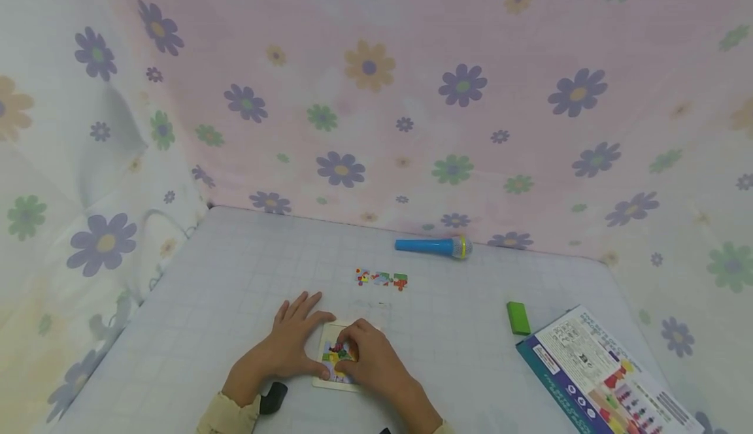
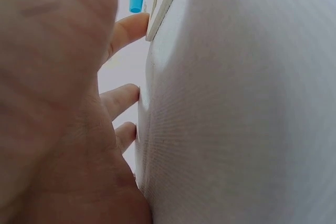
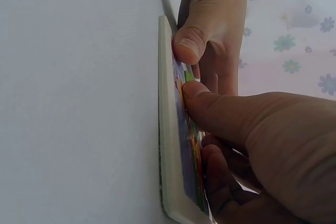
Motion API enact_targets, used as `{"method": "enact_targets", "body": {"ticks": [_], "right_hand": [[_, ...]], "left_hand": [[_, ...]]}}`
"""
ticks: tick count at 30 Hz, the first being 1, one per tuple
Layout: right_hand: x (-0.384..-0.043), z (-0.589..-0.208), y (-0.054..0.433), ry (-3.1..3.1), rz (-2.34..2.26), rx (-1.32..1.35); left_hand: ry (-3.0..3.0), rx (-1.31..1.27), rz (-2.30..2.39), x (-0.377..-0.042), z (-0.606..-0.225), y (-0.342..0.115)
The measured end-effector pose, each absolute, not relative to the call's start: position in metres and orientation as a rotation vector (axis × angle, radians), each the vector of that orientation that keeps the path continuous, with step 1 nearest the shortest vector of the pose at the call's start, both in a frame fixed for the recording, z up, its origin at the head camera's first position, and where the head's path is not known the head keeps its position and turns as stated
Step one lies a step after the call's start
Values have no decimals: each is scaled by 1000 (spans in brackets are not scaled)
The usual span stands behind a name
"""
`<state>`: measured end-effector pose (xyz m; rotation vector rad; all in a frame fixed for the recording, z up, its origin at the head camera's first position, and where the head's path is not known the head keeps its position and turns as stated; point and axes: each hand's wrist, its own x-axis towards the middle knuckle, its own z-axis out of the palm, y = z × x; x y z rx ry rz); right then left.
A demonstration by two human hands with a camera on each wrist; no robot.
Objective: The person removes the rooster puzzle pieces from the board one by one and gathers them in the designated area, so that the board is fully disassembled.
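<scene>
Pink-and-white fabric backdrop printed with purple, green and orange flowers, bordering the far, left and right edges of the white, cloth-covered tabletop; light diffuse.

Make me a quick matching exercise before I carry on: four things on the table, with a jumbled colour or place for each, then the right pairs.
Things:
1. Microphone
2. Puzzle board
3. Block
4. Loose puzzle pieces

Colours and places:
A. Green, near a corner of the box
B. In a row of three, away from the hands
C. Blue, with a yellow band and a silver head
D. At the left hand and right hand

Right pairs: 1-C, 2-D, 3-A, 4-B.
</scene>
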<state>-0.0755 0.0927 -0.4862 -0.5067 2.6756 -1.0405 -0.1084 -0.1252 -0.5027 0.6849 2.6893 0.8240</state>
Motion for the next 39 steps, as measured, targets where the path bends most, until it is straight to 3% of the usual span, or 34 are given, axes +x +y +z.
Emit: {"method": "enact_targets", "body": {"ticks": [25,39], "right_hand": [[-80,-488,99,2625,-1074,-649],[-81,-487,96,2598,-1047,-593]], "left_hand": [[2690,675,804,-108,-502,-124],[2689,660,810,-108,-503,-124]]}}
